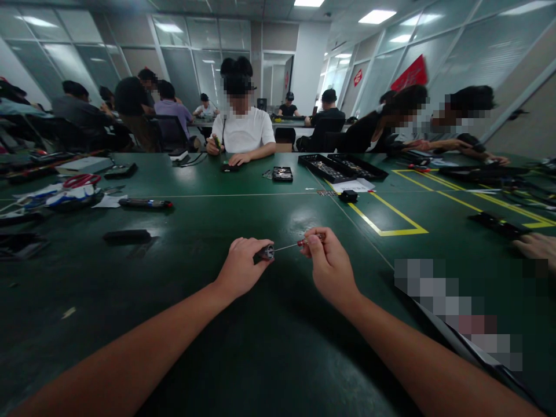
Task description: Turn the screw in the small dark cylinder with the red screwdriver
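Observation:
Just above the green table [243, 359], my left hand [244, 263] is closed round a small dark cylindrical part [267, 252], whose round end faces right. My right hand [329, 263] grips the red handle of a thin screwdriver [301, 242]. The metal shaft points left, and its tip meets the end of the cylindrical part or lies right in front of it; how deep it sits cannot be made out. My fingers hide most of the part's body and some of the handle.
A pen-like tool [146, 203] and a dark bar [127, 236] lie left. Beyond my hands are a small black block [348, 196] and black trays [328, 168]. A person in a white shirt sits opposite. Another person's hand [538, 246] rests at the right edge.

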{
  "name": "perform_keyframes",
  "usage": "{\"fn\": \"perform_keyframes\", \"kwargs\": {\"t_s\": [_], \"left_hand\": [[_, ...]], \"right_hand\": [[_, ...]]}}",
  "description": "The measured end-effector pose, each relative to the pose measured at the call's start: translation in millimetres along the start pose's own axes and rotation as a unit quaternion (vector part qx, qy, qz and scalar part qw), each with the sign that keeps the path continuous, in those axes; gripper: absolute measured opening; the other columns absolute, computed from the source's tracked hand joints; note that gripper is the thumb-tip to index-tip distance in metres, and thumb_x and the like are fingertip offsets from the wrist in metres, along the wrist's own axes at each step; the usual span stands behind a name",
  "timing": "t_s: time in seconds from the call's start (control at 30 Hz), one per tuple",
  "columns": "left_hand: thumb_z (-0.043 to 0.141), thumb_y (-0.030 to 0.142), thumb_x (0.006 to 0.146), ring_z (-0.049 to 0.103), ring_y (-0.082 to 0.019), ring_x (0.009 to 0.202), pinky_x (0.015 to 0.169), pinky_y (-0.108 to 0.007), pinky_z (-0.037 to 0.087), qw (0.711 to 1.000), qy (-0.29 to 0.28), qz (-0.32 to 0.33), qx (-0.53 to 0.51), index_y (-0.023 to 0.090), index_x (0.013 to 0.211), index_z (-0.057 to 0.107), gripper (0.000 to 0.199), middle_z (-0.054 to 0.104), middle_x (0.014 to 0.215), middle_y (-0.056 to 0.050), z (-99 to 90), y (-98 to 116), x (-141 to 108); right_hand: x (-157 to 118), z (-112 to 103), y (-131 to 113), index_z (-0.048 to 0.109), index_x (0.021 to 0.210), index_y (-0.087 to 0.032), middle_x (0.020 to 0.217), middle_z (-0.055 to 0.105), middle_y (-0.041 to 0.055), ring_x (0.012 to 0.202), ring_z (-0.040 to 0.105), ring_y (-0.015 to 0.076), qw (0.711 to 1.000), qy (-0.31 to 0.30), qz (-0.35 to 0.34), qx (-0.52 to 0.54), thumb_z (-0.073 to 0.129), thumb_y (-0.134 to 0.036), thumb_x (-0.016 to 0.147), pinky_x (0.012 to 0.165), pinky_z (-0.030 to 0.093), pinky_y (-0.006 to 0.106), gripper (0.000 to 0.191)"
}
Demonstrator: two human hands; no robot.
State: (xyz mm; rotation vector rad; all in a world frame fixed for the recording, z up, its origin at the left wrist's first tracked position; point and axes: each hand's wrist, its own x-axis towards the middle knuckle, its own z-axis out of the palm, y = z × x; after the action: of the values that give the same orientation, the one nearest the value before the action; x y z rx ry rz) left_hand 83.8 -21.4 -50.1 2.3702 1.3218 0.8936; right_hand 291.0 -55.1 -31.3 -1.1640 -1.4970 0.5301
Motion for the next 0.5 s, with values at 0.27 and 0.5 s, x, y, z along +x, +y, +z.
{"fn": "perform_keyframes", "kwargs": {"t_s": [0.27, 0.5], "left_hand": [[0.072, 0.021, 0.087, 0.063, -0.025, 0.103, 0.103, -0.048, 0.040, 1.000, -0.003, -0.006, 0.003, 0.024, 0.118, 0.069, 0.031, 0.072, 0.107, -0.003, 0.5, 1, 0], [0.071, 0.024, 0.088, 0.063, -0.026, 0.104, 0.103, -0.050, 0.042, 1.000, 0.005, -0.016, -0.002, 0.025, 0.119, 0.069, 0.031, 0.073, 0.110, -0.005, 2.6, -4, 1]], "right_hand": [[-1, -2, -9, 0.055, 0.098, -0.024, 0.076, 0.063, 0.0008, 0.067, 0.061, 0.0177, 0.998, -0.009, -0.018, -0.067, 0.043, -0.036, 0.103, 0.063, 0.044, 0.032, 0.018], [0, -4, -11, 0.055, 0.096, -0.024, 0.075, 0.064, 0.0013, 0.063, 0.059, 0.0181, 0.996, 0.009, -0.020, -0.089, 0.043, -0.036, 0.102, 0.059, 0.042, 0.031, 0.018]]}}
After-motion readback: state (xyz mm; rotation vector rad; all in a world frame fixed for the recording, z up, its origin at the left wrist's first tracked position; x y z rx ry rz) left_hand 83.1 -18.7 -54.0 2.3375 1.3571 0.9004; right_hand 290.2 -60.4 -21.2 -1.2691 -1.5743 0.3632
